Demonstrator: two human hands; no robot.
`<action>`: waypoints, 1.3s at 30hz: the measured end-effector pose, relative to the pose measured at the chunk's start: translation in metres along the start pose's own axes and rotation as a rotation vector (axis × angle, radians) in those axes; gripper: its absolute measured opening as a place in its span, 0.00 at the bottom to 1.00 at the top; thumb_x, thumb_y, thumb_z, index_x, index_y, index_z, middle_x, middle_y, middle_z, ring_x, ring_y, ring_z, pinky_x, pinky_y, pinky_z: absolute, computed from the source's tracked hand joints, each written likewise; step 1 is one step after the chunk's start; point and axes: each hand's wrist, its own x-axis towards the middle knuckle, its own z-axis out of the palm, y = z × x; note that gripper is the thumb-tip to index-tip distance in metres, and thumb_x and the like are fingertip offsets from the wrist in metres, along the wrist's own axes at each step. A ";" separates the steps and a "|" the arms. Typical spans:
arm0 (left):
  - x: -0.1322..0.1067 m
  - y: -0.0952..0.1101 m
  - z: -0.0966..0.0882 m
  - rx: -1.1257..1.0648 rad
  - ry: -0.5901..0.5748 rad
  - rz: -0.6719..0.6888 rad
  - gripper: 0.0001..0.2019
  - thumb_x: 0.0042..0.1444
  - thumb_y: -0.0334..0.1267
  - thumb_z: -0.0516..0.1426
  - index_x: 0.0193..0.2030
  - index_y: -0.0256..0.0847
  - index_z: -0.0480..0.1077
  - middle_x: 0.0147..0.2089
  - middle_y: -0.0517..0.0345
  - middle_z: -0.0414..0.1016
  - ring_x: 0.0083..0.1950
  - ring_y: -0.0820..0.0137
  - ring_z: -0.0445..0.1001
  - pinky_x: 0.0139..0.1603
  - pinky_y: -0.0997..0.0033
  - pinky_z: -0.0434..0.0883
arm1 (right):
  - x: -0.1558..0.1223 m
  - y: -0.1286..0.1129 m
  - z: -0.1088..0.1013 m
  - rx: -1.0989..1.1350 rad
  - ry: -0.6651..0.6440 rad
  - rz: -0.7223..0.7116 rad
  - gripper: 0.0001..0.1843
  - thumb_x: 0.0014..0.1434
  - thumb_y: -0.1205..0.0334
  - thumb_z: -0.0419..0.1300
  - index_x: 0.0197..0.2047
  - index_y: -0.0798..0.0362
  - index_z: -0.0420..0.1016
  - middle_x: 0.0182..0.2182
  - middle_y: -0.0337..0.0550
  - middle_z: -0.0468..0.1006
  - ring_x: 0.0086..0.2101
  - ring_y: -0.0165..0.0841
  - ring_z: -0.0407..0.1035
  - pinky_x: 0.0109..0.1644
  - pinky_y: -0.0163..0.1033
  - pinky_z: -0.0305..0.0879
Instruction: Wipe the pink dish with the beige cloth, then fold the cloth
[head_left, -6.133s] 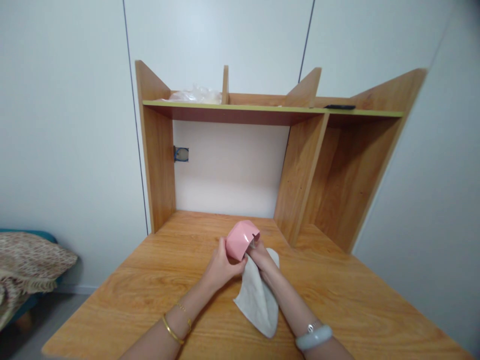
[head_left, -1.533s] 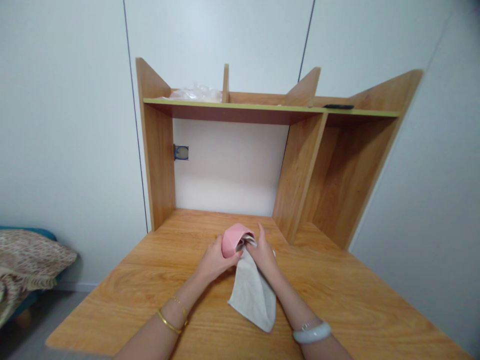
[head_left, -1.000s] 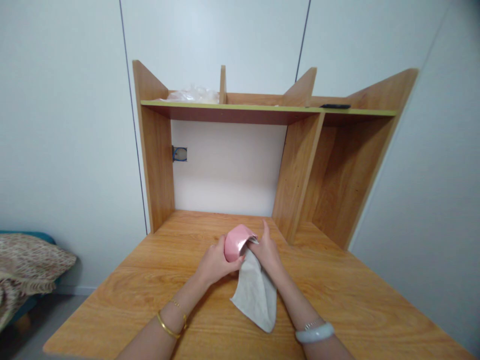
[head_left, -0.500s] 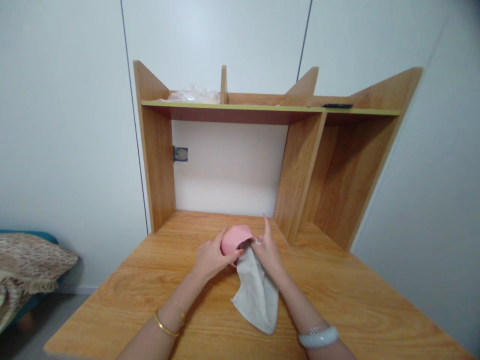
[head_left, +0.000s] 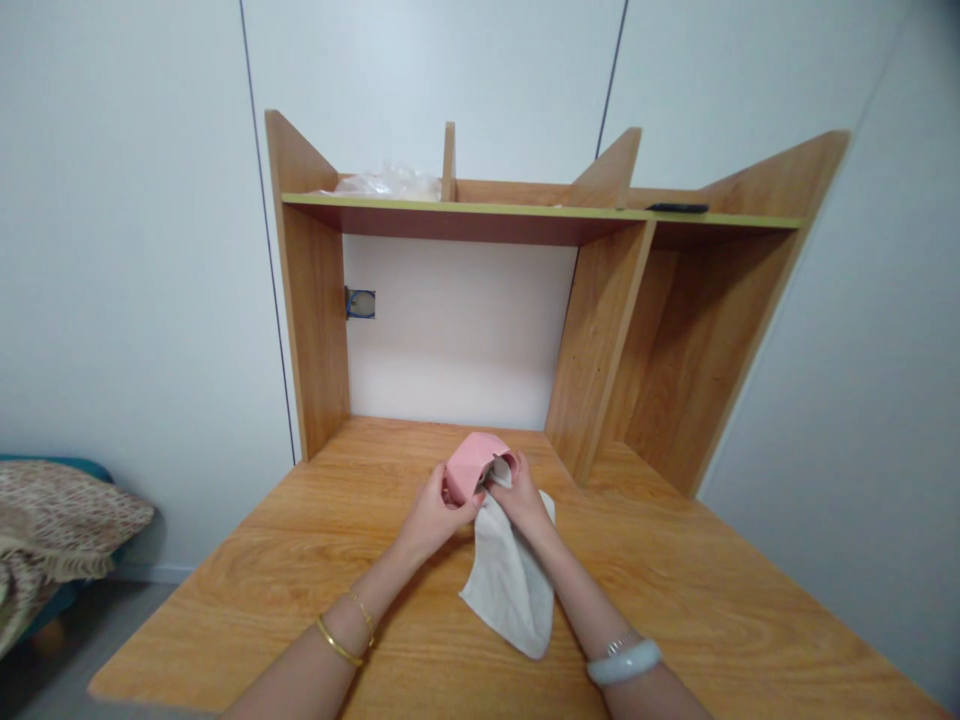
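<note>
A pink faceted bowl-like container [head_left: 474, 460] is tilted with its opening toward me and to the right, above the wooden desk. My left hand [head_left: 435, 518] grips its left side, thumb near the rim. A pale grey cloth [head_left: 510, 585] hangs down from the opening. My right hand [head_left: 521, 498] is closed on the cloth, its fingers pressing it at the container's opening and right rim. Part of the cloth is inside the container. What else may be in there is dark and hard to make out.
The wooden desk [head_left: 300, 600] carries a hutch with a shelf [head_left: 480, 222]. A clear plastic bag [head_left: 394, 183] and a flat black object [head_left: 677, 208] lie on that shelf. An uncovered wall socket box [head_left: 361, 304] is at the left. A patterned blanket [head_left: 67, 515] lies at far left.
My right hand has moved its fingers from the rim's outer right into the opening with the cloth; its raised index finger has come down. The container has turned slightly.
</note>
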 end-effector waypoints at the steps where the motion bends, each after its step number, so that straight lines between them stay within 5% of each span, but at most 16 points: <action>1: 0.000 0.000 -0.002 0.074 0.005 0.001 0.20 0.45 0.46 0.60 0.41 0.36 0.62 0.37 0.54 0.72 0.34 0.72 0.71 0.33 0.75 0.68 | 0.000 -0.003 -0.003 -0.057 0.008 0.023 0.43 0.43 0.60 0.60 0.60 0.61 0.47 0.41 0.52 0.75 0.42 0.40 0.70 0.43 0.40 0.64; 9: -0.004 0.014 -0.009 0.445 0.033 -0.007 0.19 0.46 0.48 0.57 0.39 0.35 0.67 0.33 0.53 0.73 0.32 0.70 0.69 0.30 0.74 0.63 | -0.006 -0.029 -0.027 -0.517 -0.014 0.034 0.44 0.52 0.58 0.54 0.65 0.64 0.36 0.26 0.50 0.76 0.28 0.40 0.72 0.28 0.35 0.59; 16: -0.001 0.013 -0.006 0.376 0.085 -0.097 0.17 0.46 0.44 0.57 0.40 0.34 0.69 0.35 0.51 0.76 0.34 0.68 0.72 0.32 0.73 0.66 | -0.011 -0.039 -0.031 -0.744 0.001 -0.122 0.42 0.53 0.60 0.54 0.66 0.58 0.36 0.23 0.46 0.75 0.27 0.41 0.72 0.29 0.37 0.59; 23: 0.005 -0.003 -0.005 0.107 0.052 -0.288 0.16 0.53 0.44 0.52 0.40 0.32 0.68 0.23 0.55 0.75 0.24 0.69 0.74 0.21 0.76 0.69 | -0.013 -0.039 -0.030 -0.659 -0.035 -0.197 0.38 0.56 0.60 0.50 0.66 0.55 0.37 0.26 0.45 0.75 0.28 0.39 0.71 0.29 0.36 0.59; 29: 0.011 -0.012 -0.013 0.016 0.010 -0.555 0.18 0.57 0.47 0.47 0.39 0.33 0.66 0.14 0.56 0.71 0.20 0.67 0.74 0.20 0.74 0.71 | -0.009 -0.030 -0.034 -0.508 0.010 -0.107 0.33 0.57 0.59 0.50 0.64 0.56 0.45 0.29 0.47 0.77 0.31 0.40 0.72 0.31 0.36 0.61; 35: 0.013 -0.015 -0.021 0.002 -0.034 -0.605 0.23 0.56 0.52 0.46 0.43 0.32 0.65 0.14 0.55 0.70 0.21 0.64 0.75 0.20 0.72 0.71 | -0.004 -0.020 -0.037 -0.399 0.012 -0.081 0.24 0.57 0.57 0.51 0.56 0.55 0.61 0.40 0.51 0.76 0.41 0.39 0.70 0.39 0.37 0.63; 39: 0.013 -0.015 -0.019 0.042 -0.060 -0.617 0.26 0.57 0.55 0.43 0.47 0.33 0.62 0.14 0.56 0.70 0.18 0.66 0.73 0.18 0.73 0.69 | -0.001 -0.015 -0.037 -0.331 -0.018 -0.057 0.18 0.56 0.57 0.50 0.45 0.57 0.71 0.38 0.50 0.77 0.40 0.37 0.71 0.40 0.36 0.63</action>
